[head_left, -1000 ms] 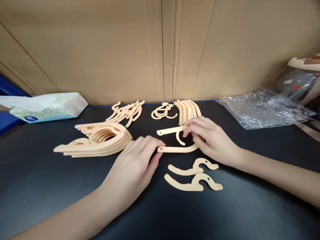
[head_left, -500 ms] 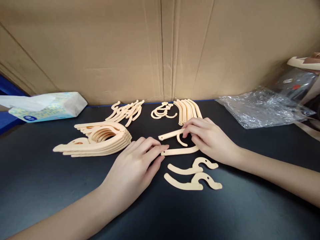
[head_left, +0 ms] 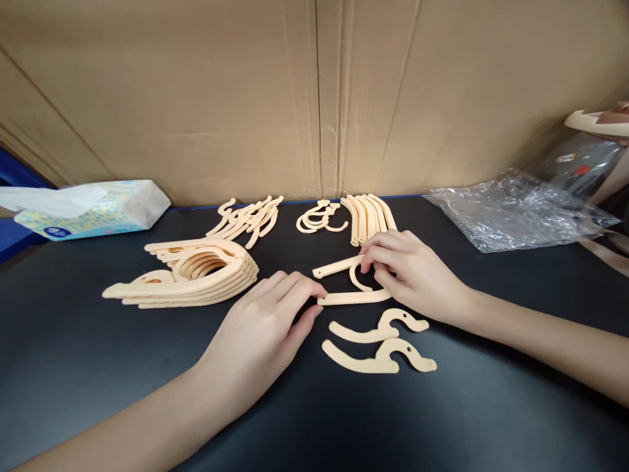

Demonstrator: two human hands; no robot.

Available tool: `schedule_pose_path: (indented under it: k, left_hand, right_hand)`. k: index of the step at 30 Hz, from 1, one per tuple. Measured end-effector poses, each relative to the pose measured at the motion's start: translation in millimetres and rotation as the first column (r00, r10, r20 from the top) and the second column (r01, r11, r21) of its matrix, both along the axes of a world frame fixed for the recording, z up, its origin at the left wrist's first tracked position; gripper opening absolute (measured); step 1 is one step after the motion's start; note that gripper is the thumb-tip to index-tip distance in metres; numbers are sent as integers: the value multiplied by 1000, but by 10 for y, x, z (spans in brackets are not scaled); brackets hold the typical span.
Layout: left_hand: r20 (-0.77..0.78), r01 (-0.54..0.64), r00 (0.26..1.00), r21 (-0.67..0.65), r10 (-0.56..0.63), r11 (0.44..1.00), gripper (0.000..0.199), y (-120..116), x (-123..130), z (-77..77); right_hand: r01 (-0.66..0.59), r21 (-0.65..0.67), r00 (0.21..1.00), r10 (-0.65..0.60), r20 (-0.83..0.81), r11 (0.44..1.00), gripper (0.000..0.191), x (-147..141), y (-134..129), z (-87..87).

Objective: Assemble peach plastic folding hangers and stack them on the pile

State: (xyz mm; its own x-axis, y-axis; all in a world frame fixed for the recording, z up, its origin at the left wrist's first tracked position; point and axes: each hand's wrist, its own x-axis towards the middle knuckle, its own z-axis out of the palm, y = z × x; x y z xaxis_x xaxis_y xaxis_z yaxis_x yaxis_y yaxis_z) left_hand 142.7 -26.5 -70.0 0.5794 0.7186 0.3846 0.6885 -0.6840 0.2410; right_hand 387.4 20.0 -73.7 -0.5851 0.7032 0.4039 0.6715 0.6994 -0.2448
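A beige plastic folding hanger (head_left: 351, 298) lies on the black table between my hands, its two long arms pointing left and its curved hook (head_left: 362, 283) between them. My left hand (head_left: 275, 321) pinches the tip of the lower arm with thumb and index finger. My right hand (head_left: 413, 269) is closed over the hanger's right end, its fingers at the upper arm and hook; that joint is hidden under them. Just below lie two S-shaped beige pieces (head_left: 361, 334), one above the other, each a curved bar with a bent, holed end.
At left a stack of folded hangers (head_left: 230, 288) lies beside my left hand. Farther back are loose beige pieces (head_left: 250, 219), several hooks (head_left: 319, 219) and a row of curved arms (head_left: 368, 219). A tissue pack (head_left: 113, 206) and clear plastic bag (head_left: 515, 210) flank them, before a cardboard wall (head_left: 221, 98).
The hanger's hook has shifted slightly right and down between the arms. My left fingertips have drawn in a little at the lower arm's tip, and my right fingers have moved slightly.
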Motion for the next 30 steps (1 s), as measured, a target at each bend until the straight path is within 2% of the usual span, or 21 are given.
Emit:
schedule_pose_path:
  k: [30]
  left_hand:
    - [10, 64, 998, 13, -64, 998, 10, -1, 3, 28]
  right_hand:
    - [18, -5, 1000, -18, 1, 1000, 19, -5, -4, -4]
